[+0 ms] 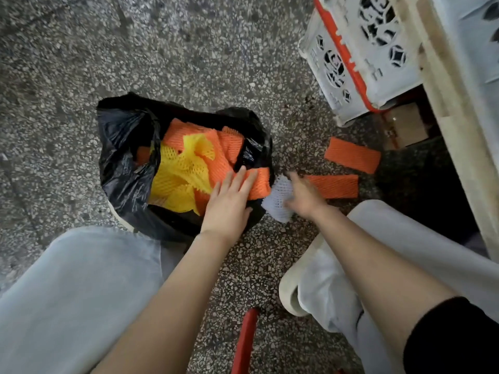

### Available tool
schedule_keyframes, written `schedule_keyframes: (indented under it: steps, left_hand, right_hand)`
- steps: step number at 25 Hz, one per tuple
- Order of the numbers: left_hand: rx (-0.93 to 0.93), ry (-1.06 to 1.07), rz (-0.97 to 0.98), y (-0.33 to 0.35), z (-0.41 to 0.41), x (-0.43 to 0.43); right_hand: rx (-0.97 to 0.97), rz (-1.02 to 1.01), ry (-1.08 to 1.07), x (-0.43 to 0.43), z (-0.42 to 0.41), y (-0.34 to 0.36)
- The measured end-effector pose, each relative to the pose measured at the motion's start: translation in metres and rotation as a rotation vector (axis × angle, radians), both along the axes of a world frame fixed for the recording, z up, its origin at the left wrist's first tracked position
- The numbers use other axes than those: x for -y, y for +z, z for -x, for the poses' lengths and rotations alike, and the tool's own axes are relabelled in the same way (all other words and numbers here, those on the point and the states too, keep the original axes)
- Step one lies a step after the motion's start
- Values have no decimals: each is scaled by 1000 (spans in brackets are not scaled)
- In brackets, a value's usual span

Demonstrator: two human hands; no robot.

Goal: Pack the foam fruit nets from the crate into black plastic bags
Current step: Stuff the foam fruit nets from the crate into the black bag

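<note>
Black plastic bag (121,163) is stood open on the terrazzo floor (189,49) and is filled with orange and yellow foam nets (183,174). Left hand (229,203) is laid flat, fingers straight, on an orange net (261,183) at the bag's right rim. Right hand (303,195) is set on a white net (279,198) just beside the bag; the hand is blurred and its grip cannot be told. A near floor net (337,186) and a far floor net (352,155), both orange, are seen to the right. The white crate (359,63) is seen tilted at upper right.
</note>
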State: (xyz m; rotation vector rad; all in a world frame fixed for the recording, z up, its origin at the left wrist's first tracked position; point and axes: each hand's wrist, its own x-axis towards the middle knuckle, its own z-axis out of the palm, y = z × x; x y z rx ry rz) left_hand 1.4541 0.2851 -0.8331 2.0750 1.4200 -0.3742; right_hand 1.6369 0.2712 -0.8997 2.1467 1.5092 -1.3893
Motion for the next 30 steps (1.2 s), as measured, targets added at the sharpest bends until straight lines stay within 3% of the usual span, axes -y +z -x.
schedule_keyframes:
  steps: [3,8,10,14,17,19,21,23,27,30]
  left_hand:
    - [-37,-15,35,-13,-9,-6]
    - [-26,103,29,0,-18,-3]
    - [103,250,-10,15,-24,-2]
    - [440,496,-273,48,-40,0]
    - [653,652,-26,68,-58,-5]
    - [679,721,175,75,-67,-12]
    - [644,695,130,77,-71,-14]
    - [615,721,24,75,-69,-18]
    - [589,733,-18,61,-61,-29]
    - [588,727,-5,46,-63,-35]
  right_hand:
    - [-7,3,-12,2,-5,-2]
    - [-138,-213,-463,7,-25,18]
    - [-187,-320,-587,3,-32,36]
    - [-356,-462,-807,-5,-41,78]
    - [-699,-315,-974,-6,-41,100]
    - [-866,-245,-998,-5,-36,110]
    - [-910,-216,-977,-5,-27,112]
    - [-798,-249,-921,-4,-22,99]
    - [-247,-328,-765,16,-58,33]
    - [-2,-269,-497,31,-84,-13]
